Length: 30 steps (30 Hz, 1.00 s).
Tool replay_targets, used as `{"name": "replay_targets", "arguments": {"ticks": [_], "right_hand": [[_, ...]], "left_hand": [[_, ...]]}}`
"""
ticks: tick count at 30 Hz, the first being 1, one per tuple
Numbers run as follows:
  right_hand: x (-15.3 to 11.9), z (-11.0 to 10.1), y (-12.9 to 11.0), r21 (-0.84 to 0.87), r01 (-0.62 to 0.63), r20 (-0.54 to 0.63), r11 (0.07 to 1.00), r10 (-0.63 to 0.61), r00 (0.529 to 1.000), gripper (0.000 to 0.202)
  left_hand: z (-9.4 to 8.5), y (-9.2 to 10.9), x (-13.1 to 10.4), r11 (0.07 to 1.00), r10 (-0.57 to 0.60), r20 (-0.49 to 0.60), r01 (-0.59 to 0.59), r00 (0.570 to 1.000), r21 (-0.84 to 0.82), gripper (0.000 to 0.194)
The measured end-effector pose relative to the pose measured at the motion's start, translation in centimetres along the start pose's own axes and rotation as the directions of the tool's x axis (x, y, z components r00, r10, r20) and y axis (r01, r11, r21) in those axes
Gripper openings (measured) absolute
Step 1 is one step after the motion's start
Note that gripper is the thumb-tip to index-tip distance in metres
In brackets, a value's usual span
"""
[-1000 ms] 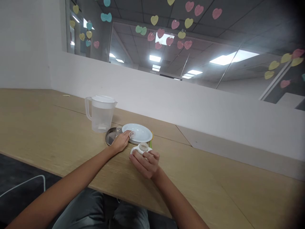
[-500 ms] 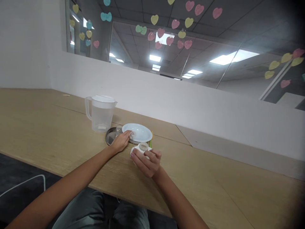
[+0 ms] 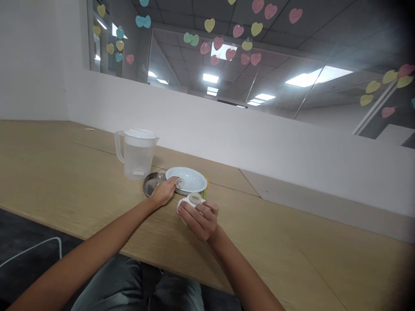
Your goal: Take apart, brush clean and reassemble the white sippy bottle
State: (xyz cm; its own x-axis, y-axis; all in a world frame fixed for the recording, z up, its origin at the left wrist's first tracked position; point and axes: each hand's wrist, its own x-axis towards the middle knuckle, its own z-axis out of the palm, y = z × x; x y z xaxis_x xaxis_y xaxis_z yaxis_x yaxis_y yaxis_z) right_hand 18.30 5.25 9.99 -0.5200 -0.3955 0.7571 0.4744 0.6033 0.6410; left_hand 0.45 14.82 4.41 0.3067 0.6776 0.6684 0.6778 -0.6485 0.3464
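Note:
My left hand (image 3: 164,191) is closed on a small clear round piece (image 3: 180,183), held over the near edge of an oval white dish (image 3: 191,179). A thin dark line hangs from that piece toward a small white container (image 3: 183,202). Around the container my right hand (image 3: 200,219) is closed, and a translucent round neck (image 3: 195,198) shows on its top. Left of the dish, a round metal tray (image 3: 148,186) lies partly behind my left hand, with a clear rounded object (image 3: 161,176) on it.
A translucent pitcher (image 3: 139,157) with a white lid stands behind the metal tray. Something green and yellow (image 3: 205,194) sticks out at the dish's right side. A white wall (image 3: 194,125) runs behind the wooden table (image 3: 81,185). A white cable hangs at lower left.

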Motion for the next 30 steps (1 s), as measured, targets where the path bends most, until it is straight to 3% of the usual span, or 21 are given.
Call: {"name": "replay_targets", "arguments": {"ticks": [6, 20, 30], "right_hand": [[0.1, -0.2, 0.0, -0.033, -0.008, 0.036, 0.999, 0.009, 0.999, 0.021], [-0.5, 0.2, 0.5, -0.031, -0.073, -0.045, 0.997, 0.071, 0.996, 0.016], [-0.9, 0.3, 1.8, -0.123, -0.283, -0.106, 0.951, 0.271, 0.957, 0.023]], "left_hand": [[-0.1, 0.1, 0.0, 1.0, 0.001, -0.004, -0.001, 1.0, 0.001, 0.032], [-0.1, 0.0, 0.0, 1.0, -0.005, -0.002, 0.005, 1.0, 0.03, 0.032], [0.1, -0.4, -0.1, 0.999, -0.013, 0.014, 0.013, 1.0, 0.042, 0.03]]}}
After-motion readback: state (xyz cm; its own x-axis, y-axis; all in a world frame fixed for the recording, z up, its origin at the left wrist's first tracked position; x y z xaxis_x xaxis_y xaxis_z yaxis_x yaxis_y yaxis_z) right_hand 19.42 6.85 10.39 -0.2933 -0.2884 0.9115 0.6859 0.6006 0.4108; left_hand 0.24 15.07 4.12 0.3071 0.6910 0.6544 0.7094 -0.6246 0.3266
